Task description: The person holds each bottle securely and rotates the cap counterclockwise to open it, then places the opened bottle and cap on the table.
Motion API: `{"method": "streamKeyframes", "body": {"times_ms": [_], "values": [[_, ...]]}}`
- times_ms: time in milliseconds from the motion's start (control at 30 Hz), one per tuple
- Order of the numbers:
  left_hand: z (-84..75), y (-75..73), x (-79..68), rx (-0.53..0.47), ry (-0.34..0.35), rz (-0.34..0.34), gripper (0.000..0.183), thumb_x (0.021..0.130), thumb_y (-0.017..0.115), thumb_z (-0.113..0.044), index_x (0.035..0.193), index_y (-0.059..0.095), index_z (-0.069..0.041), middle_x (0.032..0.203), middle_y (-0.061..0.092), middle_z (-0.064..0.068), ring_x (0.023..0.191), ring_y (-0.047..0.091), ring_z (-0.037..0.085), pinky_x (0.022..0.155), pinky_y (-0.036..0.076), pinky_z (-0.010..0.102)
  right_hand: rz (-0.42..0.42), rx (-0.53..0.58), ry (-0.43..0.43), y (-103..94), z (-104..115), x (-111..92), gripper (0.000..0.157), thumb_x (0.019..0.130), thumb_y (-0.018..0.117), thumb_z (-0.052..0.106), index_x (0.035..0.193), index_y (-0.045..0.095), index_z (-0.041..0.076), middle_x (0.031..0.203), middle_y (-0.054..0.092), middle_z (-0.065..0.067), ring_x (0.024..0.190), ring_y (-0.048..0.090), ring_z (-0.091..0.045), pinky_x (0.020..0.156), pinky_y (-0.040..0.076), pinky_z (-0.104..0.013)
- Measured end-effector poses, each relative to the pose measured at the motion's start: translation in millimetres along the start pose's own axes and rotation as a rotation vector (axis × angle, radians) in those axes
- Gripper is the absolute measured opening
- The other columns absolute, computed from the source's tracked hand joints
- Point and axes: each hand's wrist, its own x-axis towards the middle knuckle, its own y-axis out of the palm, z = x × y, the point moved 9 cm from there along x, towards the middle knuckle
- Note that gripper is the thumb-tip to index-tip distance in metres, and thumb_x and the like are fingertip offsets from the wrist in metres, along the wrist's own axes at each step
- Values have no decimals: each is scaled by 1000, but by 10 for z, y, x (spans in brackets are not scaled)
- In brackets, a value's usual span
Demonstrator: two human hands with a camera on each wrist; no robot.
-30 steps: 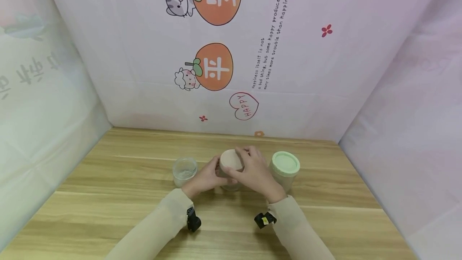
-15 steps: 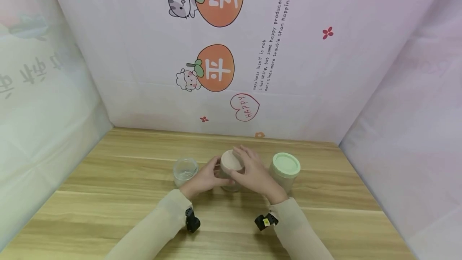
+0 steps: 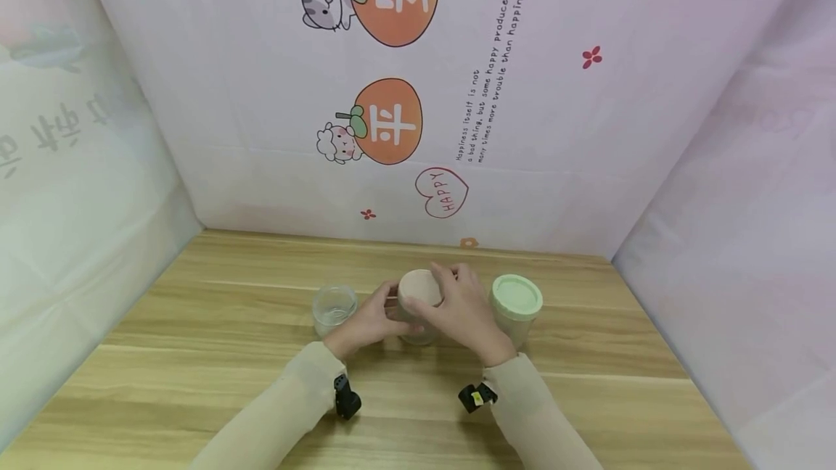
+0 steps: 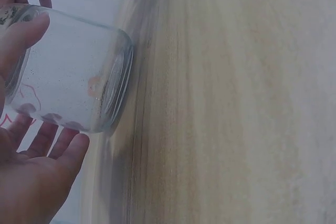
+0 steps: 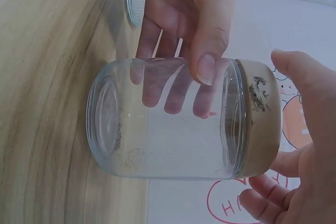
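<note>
In the head view a clear glass jar with a beige lid stands upright at mid table. My left hand holds its body from the left, and the right wrist view shows that thumb on the near side and fingers behind the glass. My right hand is at the lid, thumb on one side and bent fingers on the other. Dark marks show on the lid's side. The jar looks empty in the right wrist view.
An open glass jar stands just left of my left hand. Behind my right wrist is another jar with a green lid. Printed white cloth walls the wooden table at the back and sides.
My right hand's fingers have shifted around the lid, reaching over it half a second ago and now more bent at its far side. The left hand and the jar stay in place.
</note>
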Motion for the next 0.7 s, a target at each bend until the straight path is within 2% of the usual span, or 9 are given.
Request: {"method": "streamKeyframes", "body": {"times_ms": [167,367,700], "values": [[36,0,18,-7,-9,10,92,81,87,-22,153,31,-10,147,42,12,134,46,34,104,46,48,11,-14,7,4,5,8,87,82,69,69,144,54,11,121,51,-12,105,47,-26,83,46,-44],[52,10,22,-24,-26,22,95,80,88,-26,153,30,-12,147,42,10,133,48,32,102,48,44,23,-13,-4,22,-6,8,87,82,68,70,145,53,12,124,51,-11,106,47,-25,83,46,-43],[85,-13,24,4,-26,6,96,78,89,-31,153,32,-16,149,41,7,135,45,31,107,43,45,60,30,-32,24,-19,-5,80,86,67,64,145,54,12,134,51,-11,117,46,-27,89,48,-48]]}}
